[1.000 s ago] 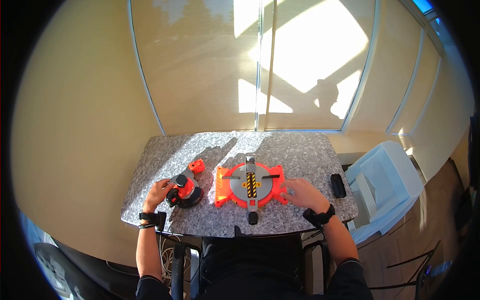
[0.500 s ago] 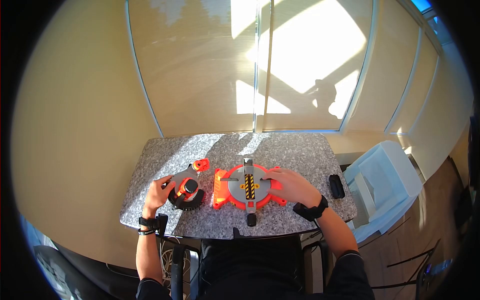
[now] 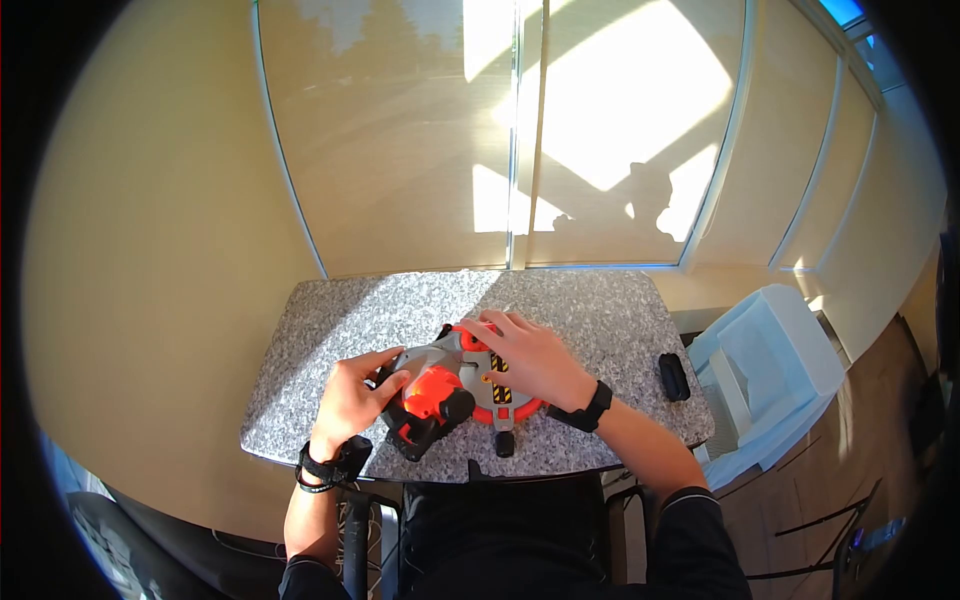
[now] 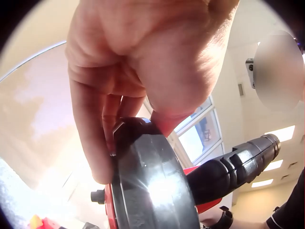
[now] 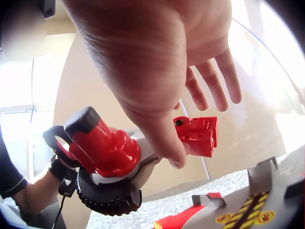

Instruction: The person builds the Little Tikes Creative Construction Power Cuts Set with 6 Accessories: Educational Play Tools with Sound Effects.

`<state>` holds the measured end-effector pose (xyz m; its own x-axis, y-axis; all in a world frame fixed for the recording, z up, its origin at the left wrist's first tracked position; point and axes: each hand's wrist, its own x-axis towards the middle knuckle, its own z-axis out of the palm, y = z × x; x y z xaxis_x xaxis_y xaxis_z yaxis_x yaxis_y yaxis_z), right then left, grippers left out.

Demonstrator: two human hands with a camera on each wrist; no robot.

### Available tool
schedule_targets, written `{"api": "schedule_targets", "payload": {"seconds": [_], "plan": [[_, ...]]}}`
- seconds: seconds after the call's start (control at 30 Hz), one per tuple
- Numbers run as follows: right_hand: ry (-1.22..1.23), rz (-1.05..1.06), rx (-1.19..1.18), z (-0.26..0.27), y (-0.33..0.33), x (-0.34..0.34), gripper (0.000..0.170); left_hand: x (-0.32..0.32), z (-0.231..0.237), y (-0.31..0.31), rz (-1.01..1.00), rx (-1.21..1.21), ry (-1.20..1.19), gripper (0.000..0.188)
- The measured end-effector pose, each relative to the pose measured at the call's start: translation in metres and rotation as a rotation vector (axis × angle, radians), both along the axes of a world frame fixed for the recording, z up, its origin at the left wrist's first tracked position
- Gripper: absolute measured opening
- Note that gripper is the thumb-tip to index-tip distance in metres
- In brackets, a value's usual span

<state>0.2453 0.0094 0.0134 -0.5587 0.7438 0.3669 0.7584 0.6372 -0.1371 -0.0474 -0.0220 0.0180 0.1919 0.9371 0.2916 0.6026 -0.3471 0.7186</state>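
A toy miter saw's head (image 3: 436, 388), red and grey with a black wheel-shaped guard (image 4: 150, 183), is raised over the left part of its base. My left hand (image 3: 352, 398) pinches the guard's edge between thumb and fingers. The base (image 3: 532, 410) is red with a grey disc and a yellow-black striped slot, partly covered by the saw head and my right hand (image 3: 540, 365). At the arm's red end bracket (image 5: 202, 136), my right fingers are extended and spread. My right thumb overlaps the grey arm in the right wrist view, while the index finger is mostly hidden.
The speckled grey table (image 3: 590, 300) carries a small black case (image 3: 674, 377) at its right edge. Beyond it stands a chair with a light blue cover (image 3: 800, 340). A blind-covered window (image 3: 400, 130) lies behind the table.
My left hand has lifted the saw head off the table and carried it right, over the base, turning it. My right hand has moved left across the base to the saw's bracket end.
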Motion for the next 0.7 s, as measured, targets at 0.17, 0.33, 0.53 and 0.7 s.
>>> {"api": "schedule_targets", "payload": {"seconds": [0.17,0.33,0.53,0.7], "plan": [[-0.013,0.058,0.172,-0.018,0.006,0.000,0.075,0.019,0.002,-0.008,-0.067,0.086,0.019,0.039],[-0.028,0.081,0.296,-0.029,0.006,0.001,0.065,0.032,0.003,-0.013,-0.064,0.112,0.035,0.039],[-0.019,0.052,0.240,-0.032,0.001,0.002,0.052,0.039,0.006,-0.014,-0.107,0.120,0.058,0.040],[-0.028,0.037,0.202,-0.035,0.000,0.005,0.055,0.044,0.004,-0.014,-0.116,0.171,0.037,0.037]]}}
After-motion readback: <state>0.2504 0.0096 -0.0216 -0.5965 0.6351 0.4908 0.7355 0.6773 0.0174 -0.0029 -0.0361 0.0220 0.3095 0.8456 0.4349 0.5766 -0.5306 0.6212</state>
